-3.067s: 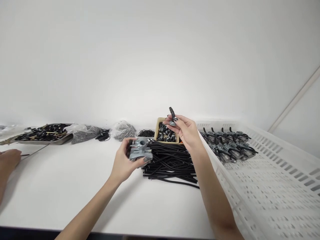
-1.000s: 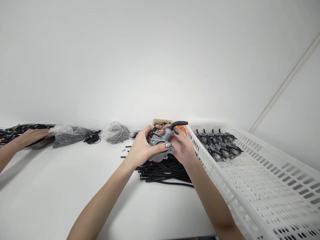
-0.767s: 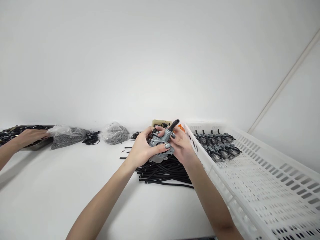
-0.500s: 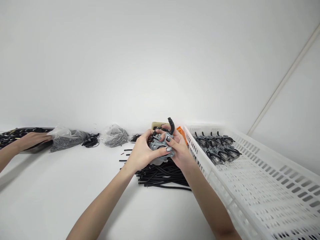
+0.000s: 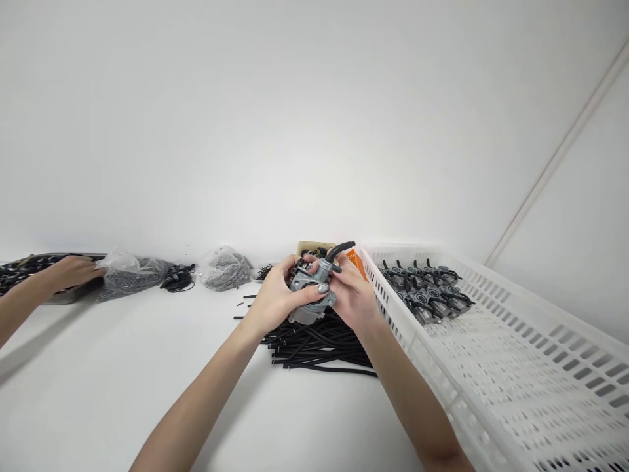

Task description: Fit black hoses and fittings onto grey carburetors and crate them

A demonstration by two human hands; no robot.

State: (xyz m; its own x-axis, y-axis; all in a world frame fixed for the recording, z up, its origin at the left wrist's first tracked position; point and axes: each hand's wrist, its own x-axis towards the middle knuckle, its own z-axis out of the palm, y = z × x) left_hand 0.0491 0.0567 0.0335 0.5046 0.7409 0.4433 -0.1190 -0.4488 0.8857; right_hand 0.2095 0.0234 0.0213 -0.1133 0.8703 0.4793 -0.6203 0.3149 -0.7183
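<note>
A grey metal carburetor point(image 5: 310, 287) is held up in front of me, above a pile of black rubber hoses point(image 5: 319, 347). My left hand point(image 5: 278, 295) is closed around its left side, with the thumb lying across the front. On the other side, my right hand point(image 5: 354, 294) grips the carburetor near its top, its fingers partly hidden behind the body. A black rubber elbow point(image 5: 340, 249) sticks out of the carburetor's top and points to the upper right.
At right, a white perforated crate point(image 5: 432, 354) holds several similar carburetors point(image 5: 427, 292). Along the wall stand a yellowish bin point(image 5: 304, 245), an orange item point(image 5: 356, 262), and two bags point(image 5: 226, 269) of small parts. Another person's hand point(image 5: 73, 270) reaches into a tray of black parts at left.
The carburetor has turned in my hands, so its black elbow tilts further right. My right thumb and fingers have shifted off its front. The other person's hand has curled.
</note>
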